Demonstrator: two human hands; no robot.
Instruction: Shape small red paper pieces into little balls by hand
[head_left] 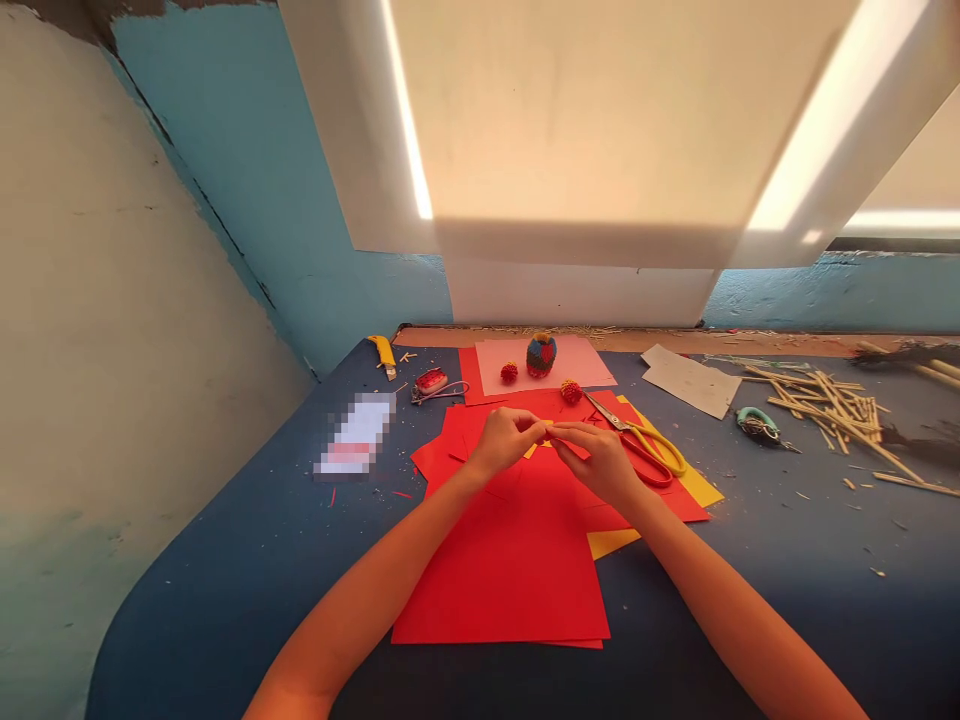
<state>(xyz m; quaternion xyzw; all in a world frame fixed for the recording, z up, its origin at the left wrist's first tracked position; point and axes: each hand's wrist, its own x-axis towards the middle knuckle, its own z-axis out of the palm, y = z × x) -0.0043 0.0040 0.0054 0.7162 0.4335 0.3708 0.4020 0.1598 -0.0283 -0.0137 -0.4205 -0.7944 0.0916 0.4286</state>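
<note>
My left hand (510,438) and my right hand (600,462) meet fingertip to fingertip above a stack of red paper sheets (517,570). Both are closed in a pinch; a tiny reddish piece may be between the fingertips, too small to make out. Just under the fingers shows a bit of yellow paper (531,452). Beyond them sit two small red balls, one (509,373) on a pale pink sheet (585,370), the other, flecked with yellow (571,391), by the tip of the scissors (637,430). A multicoloured rounded object (541,355) stands on the pink sheet.
On the left lie a yellow utility knife (383,355), a red oval item with a cord (431,382) and a blurred-out white rectangle (356,435). To the right are a grey card (690,380), a teal-handled tool (757,425) and scattered thin sticks (840,405).
</note>
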